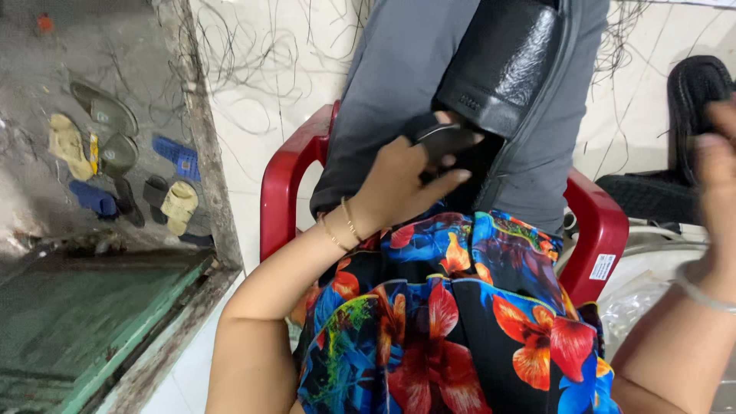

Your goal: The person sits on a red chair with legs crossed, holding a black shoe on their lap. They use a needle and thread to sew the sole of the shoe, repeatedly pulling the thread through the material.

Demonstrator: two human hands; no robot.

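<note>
Fingers of left hand pinch glossy black leather piece; right hand blurred, grip unclear.

At the top centre of the frame a grey cloth cover carries a glossy black leather panel. The chair under it is bright red plastic. In the lower middle, the dress is black with red, orange and blue flowers and green leaf streaks. Thin gold bangles ring the left wrist. At the left edge lie olive, beige, blue and black sandals on grey ground. A black woven piece sits at the upper right.
</note>
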